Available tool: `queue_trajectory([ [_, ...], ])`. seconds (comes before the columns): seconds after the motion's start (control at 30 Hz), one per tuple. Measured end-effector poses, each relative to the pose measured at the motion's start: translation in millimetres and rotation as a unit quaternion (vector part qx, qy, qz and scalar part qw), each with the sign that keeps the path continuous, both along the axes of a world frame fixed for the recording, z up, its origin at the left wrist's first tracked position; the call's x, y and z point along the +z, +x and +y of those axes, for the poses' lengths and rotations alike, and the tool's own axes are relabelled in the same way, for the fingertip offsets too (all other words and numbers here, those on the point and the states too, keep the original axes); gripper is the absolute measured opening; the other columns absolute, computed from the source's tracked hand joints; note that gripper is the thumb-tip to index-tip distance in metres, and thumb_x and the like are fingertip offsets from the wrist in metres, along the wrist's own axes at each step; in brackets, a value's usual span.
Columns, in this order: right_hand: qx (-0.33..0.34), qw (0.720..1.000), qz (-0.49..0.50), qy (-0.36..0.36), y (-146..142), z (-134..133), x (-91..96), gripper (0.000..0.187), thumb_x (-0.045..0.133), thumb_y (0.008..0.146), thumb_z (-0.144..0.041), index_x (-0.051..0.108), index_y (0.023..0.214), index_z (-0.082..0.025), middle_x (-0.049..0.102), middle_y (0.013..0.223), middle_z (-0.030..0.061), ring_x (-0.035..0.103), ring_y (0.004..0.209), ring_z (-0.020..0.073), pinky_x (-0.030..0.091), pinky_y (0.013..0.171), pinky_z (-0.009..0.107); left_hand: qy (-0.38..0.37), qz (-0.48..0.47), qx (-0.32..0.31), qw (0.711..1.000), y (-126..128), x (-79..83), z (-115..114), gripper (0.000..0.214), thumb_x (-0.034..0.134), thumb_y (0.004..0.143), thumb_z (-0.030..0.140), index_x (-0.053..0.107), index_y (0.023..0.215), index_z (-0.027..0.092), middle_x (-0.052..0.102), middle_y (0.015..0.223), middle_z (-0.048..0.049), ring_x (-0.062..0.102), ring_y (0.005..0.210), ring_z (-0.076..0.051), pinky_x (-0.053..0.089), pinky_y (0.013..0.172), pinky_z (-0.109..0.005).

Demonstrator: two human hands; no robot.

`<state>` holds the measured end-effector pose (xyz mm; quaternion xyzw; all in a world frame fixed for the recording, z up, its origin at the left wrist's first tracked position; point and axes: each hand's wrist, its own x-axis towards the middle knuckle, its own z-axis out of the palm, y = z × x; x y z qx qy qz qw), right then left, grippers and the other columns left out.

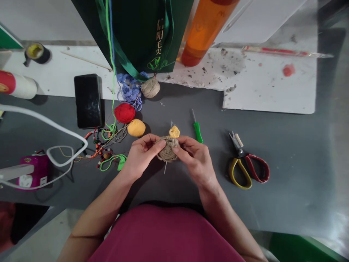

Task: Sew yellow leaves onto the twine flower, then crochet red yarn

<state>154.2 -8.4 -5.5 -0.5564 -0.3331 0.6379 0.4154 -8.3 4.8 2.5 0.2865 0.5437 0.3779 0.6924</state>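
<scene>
A round beige crochet piece [167, 152] is held between my two hands in front of my body. My left hand [141, 153] pinches its left edge, thumb on top. On the opposite edge my right hand [196, 156] grips it between thumb and fingers. Just beyond it sits a small yellow crochet piece [174, 131]; whether the two touch, I cannot tell. A thin pale strand or pin [165, 168] pokes out below the beige piece. Past my right fingers lies a green-handled crochet hook [197, 131].
Scissors [240, 160] with yellow and red handles lie at right. To the left are red yarn [124, 113], yellow yarn [136, 127], beige yarn [150, 88], a beaded string [96, 147] and a black phone [88, 101]. A green bag [136, 36] and orange bottle [203, 32] stand behind.
</scene>
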Motion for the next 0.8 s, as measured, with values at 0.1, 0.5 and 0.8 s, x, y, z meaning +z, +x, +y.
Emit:
queue_trajectory([
  [0.1,-0.03,0.999,0.017,0.0,0.3,-0.6,-4.5,0.021,0.081,0.073,-0.039,0.077,0.084,-0.021,0.076,0.078,0.0018,0.068,0.068,0.0152,0.058,0.066,0.029,-0.021,-0.045,0.001,0.999,-0.4,-1.9,-0.5,0.039,0.091,0.065,0.046,0.072,0.08,0.016,0.069,0.073,-0.0003,0.06,0.066,-0.01,0.051,0.066,-0.024],
  [0.5,0.011,0.999,-0.043,0.026,-1.4,-2.3,0.6,0.026,0.077,0.076,-0.032,0.074,0.099,-0.022,0.079,0.091,0.0033,0.075,0.083,0.0199,0.063,0.078,0.035,0.011,-0.005,0.019,1.0,2.0,-3.1,-2.3,0.034,0.085,0.061,0.015,0.07,0.091,0.019,0.068,0.083,0.0004,0.064,0.08,-0.013,0.054,0.075,-0.026],
  [0.8,0.0,0.997,-0.07,0.042,-6.1,-4.2,-2.2,0.023,0.073,0.076,-0.028,0.075,0.098,-0.023,0.079,0.093,0.0033,0.075,0.084,0.02,0.063,0.081,0.036,0.003,-0.017,-0.008,1.0,6.7,1.1,-3.5,0.042,0.084,0.061,0.015,0.063,0.096,0.02,0.069,0.092,-0.0005,0.065,0.087,-0.015,0.054,0.08,-0.028],
])
